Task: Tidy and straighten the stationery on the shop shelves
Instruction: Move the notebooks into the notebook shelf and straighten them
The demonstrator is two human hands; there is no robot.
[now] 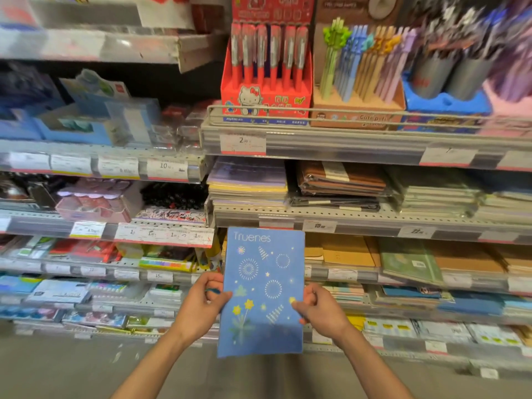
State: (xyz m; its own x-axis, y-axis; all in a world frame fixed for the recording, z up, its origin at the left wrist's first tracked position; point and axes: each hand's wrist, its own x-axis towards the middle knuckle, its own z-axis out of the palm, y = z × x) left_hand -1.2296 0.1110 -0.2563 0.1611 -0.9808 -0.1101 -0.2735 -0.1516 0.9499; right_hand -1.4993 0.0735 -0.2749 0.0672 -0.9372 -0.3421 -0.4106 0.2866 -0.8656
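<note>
A blue notebook (263, 292) printed with fireworks and yellow flowers, titled "Truenes", is held upright in front of the shelves. My left hand (203, 303) pinches its left edge, thumb on the cover. My right hand (319, 308) pinches its right edge in the same way. Behind it the shelf rail (359, 224) carries flat stacks of notebooks (249, 182) in purple and yellow, and brown wrapped ones (342, 178).
Above, a wire-fronted shelf holds a red pen display box (266, 93), a brown box of pastel pens (359, 82) and a blue pen holder (446, 99). Left shelves hold small packaged items. Lower right shelves hold brown and green notebooks (408, 262). Grey floor lies below.
</note>
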